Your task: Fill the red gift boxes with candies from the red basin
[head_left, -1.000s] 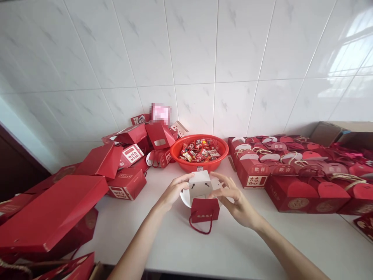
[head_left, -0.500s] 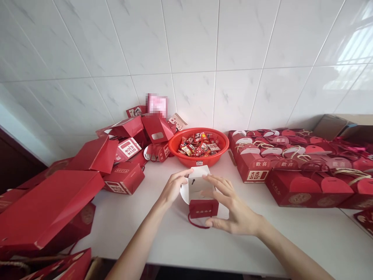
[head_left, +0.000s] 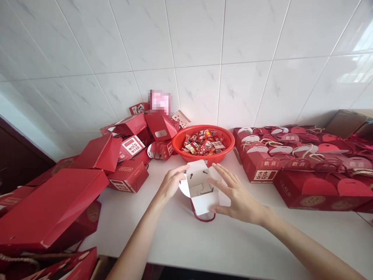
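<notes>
A small red gift box (head_left: 202,205) with a white inside stands on the table in front of me, its top flaps folded out. Loose paper flaps and dark cord ends show inside it; a dark red cord handle (head_left: 204,220) loops out at the near side. My left hand (head_left: 173,182) is closed at the box's far left corner, fingers together at the flap edges. At the right side, my right hand (head_left: 237,200) is open with its fingers spread, the thumb by the near flap and the fingertips over the right edge.
Behind the box is a red plastic basket (head_left: 178,152) of wrapped candies (head_left: 204,142). Rows of red boxes with cord handles (head_left: 259,167) stand at right, near a cardboard box (head_left: 344,120). Red boxes (head_left: 128,175) pile up at left against the tiled wall (head_left: 198,89).
The near flap has folded outward toward me, showing its white side and more of the box's inside. My right thumb has risen from the cord to the near flap. The view has shifted slightly.
</notes>
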`<act>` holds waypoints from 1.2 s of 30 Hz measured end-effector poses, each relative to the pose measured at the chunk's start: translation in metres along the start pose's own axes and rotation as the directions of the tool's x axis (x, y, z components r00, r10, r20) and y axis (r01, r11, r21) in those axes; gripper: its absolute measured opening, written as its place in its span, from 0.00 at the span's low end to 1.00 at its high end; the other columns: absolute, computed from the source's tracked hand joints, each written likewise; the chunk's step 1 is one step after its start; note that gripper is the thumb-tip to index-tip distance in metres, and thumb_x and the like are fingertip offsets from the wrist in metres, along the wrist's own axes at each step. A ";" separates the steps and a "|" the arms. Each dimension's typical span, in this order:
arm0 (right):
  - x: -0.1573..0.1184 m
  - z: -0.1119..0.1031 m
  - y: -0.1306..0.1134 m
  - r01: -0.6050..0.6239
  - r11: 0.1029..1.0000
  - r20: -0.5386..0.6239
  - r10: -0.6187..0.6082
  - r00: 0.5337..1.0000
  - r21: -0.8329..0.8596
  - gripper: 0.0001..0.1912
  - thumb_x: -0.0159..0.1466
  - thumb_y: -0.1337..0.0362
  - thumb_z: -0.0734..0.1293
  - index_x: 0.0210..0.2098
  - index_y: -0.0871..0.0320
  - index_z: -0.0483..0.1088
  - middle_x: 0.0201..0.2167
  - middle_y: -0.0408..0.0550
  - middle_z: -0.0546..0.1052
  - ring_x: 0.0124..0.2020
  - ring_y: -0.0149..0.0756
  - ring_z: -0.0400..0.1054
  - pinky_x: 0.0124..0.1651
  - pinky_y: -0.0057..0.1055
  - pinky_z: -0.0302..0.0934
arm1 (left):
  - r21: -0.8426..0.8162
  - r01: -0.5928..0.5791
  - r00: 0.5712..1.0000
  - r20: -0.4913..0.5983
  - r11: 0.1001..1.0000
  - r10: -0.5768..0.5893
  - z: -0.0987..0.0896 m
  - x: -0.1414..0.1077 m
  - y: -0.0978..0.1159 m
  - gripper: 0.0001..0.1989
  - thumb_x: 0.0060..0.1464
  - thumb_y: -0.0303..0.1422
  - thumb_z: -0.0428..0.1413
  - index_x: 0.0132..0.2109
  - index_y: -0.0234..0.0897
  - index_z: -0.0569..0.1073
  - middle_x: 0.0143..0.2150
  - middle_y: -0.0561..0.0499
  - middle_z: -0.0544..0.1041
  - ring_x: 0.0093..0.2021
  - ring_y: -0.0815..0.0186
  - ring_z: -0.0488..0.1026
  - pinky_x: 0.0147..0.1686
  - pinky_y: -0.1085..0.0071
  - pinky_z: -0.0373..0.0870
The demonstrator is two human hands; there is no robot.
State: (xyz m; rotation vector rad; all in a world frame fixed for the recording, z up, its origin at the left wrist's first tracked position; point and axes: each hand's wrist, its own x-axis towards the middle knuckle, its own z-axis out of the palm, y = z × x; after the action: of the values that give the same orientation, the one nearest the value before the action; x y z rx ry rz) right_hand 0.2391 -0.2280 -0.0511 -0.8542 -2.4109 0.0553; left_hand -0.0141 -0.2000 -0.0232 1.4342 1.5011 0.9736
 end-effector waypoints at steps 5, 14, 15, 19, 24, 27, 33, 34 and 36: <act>0.010 0.016 0.028 -0.110 0.994 0.025 0.110 0.994 -0.028 0.41 0.64 0.46 0.70 0.70 0.52 0.54 0.72 0.63 0.53 0.72 0.56 0.49 0.65 0.58 0.57 | 0.059 0.005 1.000 0.019 0.998 -0.006 -0.008 0.000 -0.002 0.35 0.48 0.37 0.51 0.64 0.30 0.70 0.65 0.45 0.72 0.64 0.51 0.68 0.58 0.64 0.68; 0.019 0.022 0.050 -0.177 0.983 -0.122 0.171 0.978 -0.039 0.45 0.61 0.44 0.71 0.70 0.51 0.51 0.68 0.64 0.57 0.67 0.59 0.57 0.61 0.55 0.62 | 0.248 -0.079 0.996 0.064 0.965 0.065 -0.014 -0.016 -0.002 0.37 0.57 0.48 0.56 0.69 0.36 0.64 0.69 0.46 0.66 0.67 0.52 0.65 0.61 0.65 0.67; 0.019 0.021 0.051 -0.169 0.985 -0.123 0.162 0.979 -0.043 0.44 0.62 0.44 0.70 0.70 0.52 0.52 0.67 0.65 0.58 0.67 0.59 0.57 0.60 0.55 0.62 | 0.272 -0.098 0.994 0.074 0.957 0.081 -0.015 -0.017 -0.002 0.37 0.58 0.49 0.55 0.69 0.37 0.64 0.68 0.46 0.67 0.67 0.52 0.65 0.61 0.64 0.66; 0.019 0.013 0.051 -0.119 0.991 -0.093 0.113 0.989 -0.068 0.45 0.61 0.39 0.68 0.69 0.55 0.54 0.68 0.68 0.57 0.70 0.60 0.52 0.61 0.56 0.60 | 0.353 -0.141 0.988 0.115 0.925 0.106 -0.022 -0.017 0.005 0.36 0.59 0.54 0.53 0.68 0.41 0.65 0.69 0.47 0.66 0.68 0.53 0.64 0.62 0.64 0.65; 0.020 -0.003 0.054 -0.090 0.996 -0.141 0.092 0.986 0.019 0.43 0.61 0.36 0.66 0.66 0.54 0.57 0.67 0.66 0.60 0.68 0.58 0.56 0.60 0.53 0.60 | 0.432 -0.134 0.990 0.100 0.892 0.100 -0.036 -0.014 0.025 0.33 0.60 0.58 0.48 0.65 0.46 0.69 0.68 0.49 0.68 0.64 0.53 0.70 0.60 0.65 0.67; 0.021 -0.008 0.049 -0.042 0.995 -0.333 0.070 0.940 0.089 0.26 0.67 0.45 0.65 0.55 0.57 0.64 0.55 0.62 0.70 0.56 0.51 0.67 0.52 0.45 0.65 | 0.505 -0.138 0.990 0.036 0.852 0.139 -0.041 -0.007 0.041 0.32 0.61 0.58 0.46 0.61 0.44 0.73 0.64 0.48 0.73 0.63 0.52 0.70 0.60 0.64 0.67; 0.000 0.040 -0.018 0.332 0.932 -0.315 -0.275 0.908 0.143 0.09 0.68 0.60 0.61 0.36 0.57 0.68 0.32 0.48 0.74 0.33 0.36 0.67 0.37 0.34 0.62 | 0.562 -0.243 0.968 0.094 0.790 0.231 -0.028 0.048 0.077 0.29 0.58 0.53 0.53 0.60 0.43 0.75 0.63 0.48 0.74 0.60 0.54 0.72 0.58 0.69 0.66; -0.006 0.057 -0.033 0.419 0.893 -0.260 -0.370 0.892 0.165 0.11 0.69 0.57 0.61 0.34 0.56 0.68 0.33 0.48 0.75 0.34 0.36 0.69 0.37 0.34 0.63 | 0.563 -0.300 0.954 0.175 0.770 0.243 -0.021 0.062 0.082 0.28 0.57 0.51 0.55 0.59 0.43 0.75 0.63 0.49 0.74 0.61 0.54 0.71 0.58 0.70 0.65; -0.017 0.093 -0.059 0.533 0.814 -0.087 -0.528 0.845 0.233 0.09 0.71 0.61 0.62 0.35 0.55 0.70 0.34 0.43 0.77 0.34 0.31 0.70 0.39 0.29 0.65 | 0.573 -0.365 0.916 0.364 0.734 0.171 -0.005 0.092 0.090 0.27 0.53 0.48 0.59 0.58 0.45 0.77 0.64 0.49 0.73 0.62 0.53 0.70 0.57 0.70 0.66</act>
State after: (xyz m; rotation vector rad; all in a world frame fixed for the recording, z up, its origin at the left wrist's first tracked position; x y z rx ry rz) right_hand 0.1674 -0.2715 -0.1240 -0.0456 -2.4705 0.1296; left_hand 0.0129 -0.1035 0.0578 2.2287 1.4830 0.3706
